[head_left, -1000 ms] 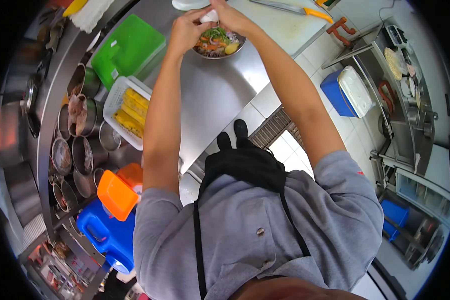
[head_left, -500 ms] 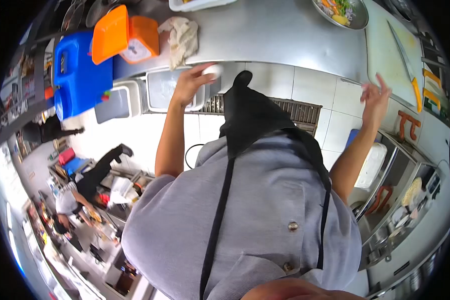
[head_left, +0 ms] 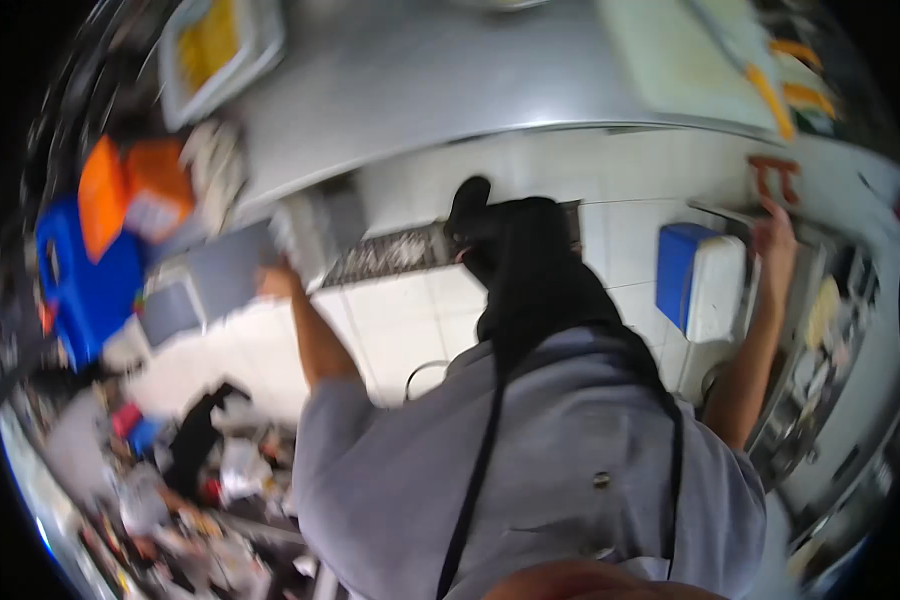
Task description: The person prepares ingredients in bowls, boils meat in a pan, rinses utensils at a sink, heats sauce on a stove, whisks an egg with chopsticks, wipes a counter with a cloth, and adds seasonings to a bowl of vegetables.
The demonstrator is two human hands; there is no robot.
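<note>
My left hand (head_left: 278,280), smeared by motion, is held over the floor in front of the grey bins (head_left: 232,265). Blur hides its fingers, and I cannot make out whether the white rounded object seen earlier is in it. Out to the right, my right hand (head_left: 773,245) is raised with a finger stretched out and nothing visible in it. It is nearest to the reddish-brown bracket-like piece (head_left: 773,180) and the white-and-blue box (head_left: 715,285); whether it touches either cannot be told.
Along the steel counter (head_left: 450,90) are a tray with yellow contents (head_left: 170,85), a crumpled cloth (head_left: 213,170), an orange scale (head_left: 158,185) and a cutting board (head_left: 680,60) with a yellow-handled knife (head_left: 770,100). A blue jerrycan (head_left: 85,280) stands left. Another person (head_left: 150,500) is at lower left.
The view has turned, so the counter items sit further left and lower. My left hand has moved down and left in view; my right hand is lower, nearer the white-and-blue box.
</note>
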